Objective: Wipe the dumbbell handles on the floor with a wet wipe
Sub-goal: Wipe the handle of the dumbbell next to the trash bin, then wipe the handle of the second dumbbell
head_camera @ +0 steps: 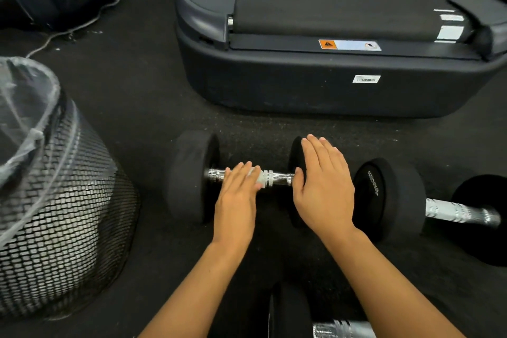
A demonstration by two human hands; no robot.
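The dumbbell (238,177) in the middle has two thick black round weights and a shiny chrome handle (277,178) with ribbed rings. It lies on the dark rubber floor (142,96), just in front of the treadmill (315,82), and its long axis goes left to right across the view, approx. parallel to the treadmill's end.

The left hand (237,200) lies over the handle with fingers nearly straight and together, pressing a small white wet wipe (259,180) on the chrome; only a bit of the wipe shows under the fingers. The right hand (323,186) is flat, fingers straight, resting on the dumbbell's right weight (295,156).

A 2nd dumbbell (428,206) lies just beside, to the right, its near weight close to the right hand; its axis also goes left-right, tilted a little toward the bottom right. A 3rd dumbbell (329,326) shows partly at the bottom edge, between the forearms.

At the left stands a black mesh bin (63,214) w/ a clear plastic liner (24,107). What is inside the bin, I cannot tell. A thin cable (115,1) runs over the floor behind it.
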